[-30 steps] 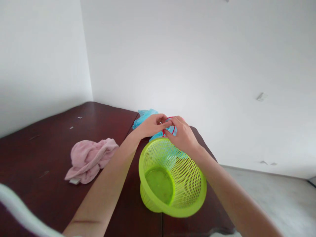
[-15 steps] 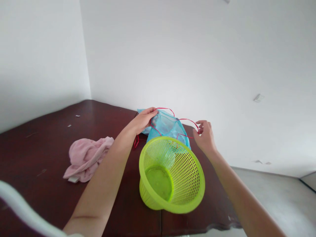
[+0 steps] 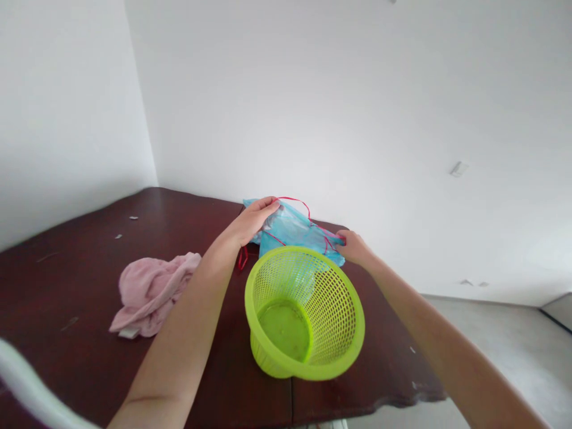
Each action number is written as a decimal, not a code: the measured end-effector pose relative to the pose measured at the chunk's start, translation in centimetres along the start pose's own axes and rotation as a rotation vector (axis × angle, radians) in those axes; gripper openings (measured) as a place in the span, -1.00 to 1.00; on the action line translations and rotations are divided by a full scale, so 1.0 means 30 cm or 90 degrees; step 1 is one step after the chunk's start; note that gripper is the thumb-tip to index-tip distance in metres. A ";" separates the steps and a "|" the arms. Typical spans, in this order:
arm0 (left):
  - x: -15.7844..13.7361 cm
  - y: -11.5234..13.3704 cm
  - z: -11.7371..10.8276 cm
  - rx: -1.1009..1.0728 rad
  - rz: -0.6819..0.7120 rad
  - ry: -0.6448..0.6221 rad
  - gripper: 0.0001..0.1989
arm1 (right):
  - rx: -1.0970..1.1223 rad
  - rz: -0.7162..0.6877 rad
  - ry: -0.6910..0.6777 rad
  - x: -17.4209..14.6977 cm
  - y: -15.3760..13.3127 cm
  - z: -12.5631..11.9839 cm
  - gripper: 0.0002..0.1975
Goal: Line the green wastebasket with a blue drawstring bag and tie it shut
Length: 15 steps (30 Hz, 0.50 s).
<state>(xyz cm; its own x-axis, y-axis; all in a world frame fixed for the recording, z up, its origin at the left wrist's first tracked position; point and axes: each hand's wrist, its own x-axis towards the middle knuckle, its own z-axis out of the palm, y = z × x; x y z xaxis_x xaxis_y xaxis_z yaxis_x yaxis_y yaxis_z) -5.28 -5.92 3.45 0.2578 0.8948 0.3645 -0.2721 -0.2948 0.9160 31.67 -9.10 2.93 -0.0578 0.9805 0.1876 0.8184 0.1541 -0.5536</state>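
Note:
Behind the basket, a thin blue plastic bag [image 3: 292, 229] with red drawstrings is stretched between my two hands. My left hand [image 3: 258, 219] pinches its left edge, fingers closed. At the right edge, my right hand [image 3: 353, 245] is closed on the bag near a red string. A yellow-green mesh plastic basket [image 3: 286, 322] stands in front of the bag, its open top tilted towards me, and hides the bag's lower part. No hand touches the basket.
A crumpled pink towel [image 3: 154, 286] lies on the dark red-brown table [image 3: 80, 244], left of my left forearm. White walls [image 3: 313, 107] rise behind the table. A blurred white curved thing [image 3: 31, 387] shows at the lower left.
My right hand has moved left and down, from the loose red string to the bag's edge, and its fingers have closed. The bag's opening looks flatter. The view has shifted slightly.

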 end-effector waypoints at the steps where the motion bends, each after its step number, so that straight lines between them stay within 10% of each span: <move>1: -0.001 0.001 -0.015 0.048 0.008 0.003 -0.59 | 0.009 0.032 -0.018 0.001 0.010 -0.033 -0.87; 7: 0.011 -0.015 -0.095 0.311 0.058 -0.029 -0.51 | 0.120 0.193 -0.147 -0.030 0.041 -0.245 -0.76; 15: 0.038 -0.072 -0.156 0.366 0.064 -0.038 -0.55 | 0.167 0.228 -0.072 -0.013 0.073 -0.336 -0.76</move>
<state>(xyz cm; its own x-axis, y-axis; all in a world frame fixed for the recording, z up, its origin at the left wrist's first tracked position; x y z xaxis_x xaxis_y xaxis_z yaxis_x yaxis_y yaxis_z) -8.74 -2.69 1.11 0.3135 0.8370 0.4485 0.2436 -0.5273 0.8140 39.23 -10.36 9.82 0.1284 0.9824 -0.1359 0.6259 -0.1865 -0.7572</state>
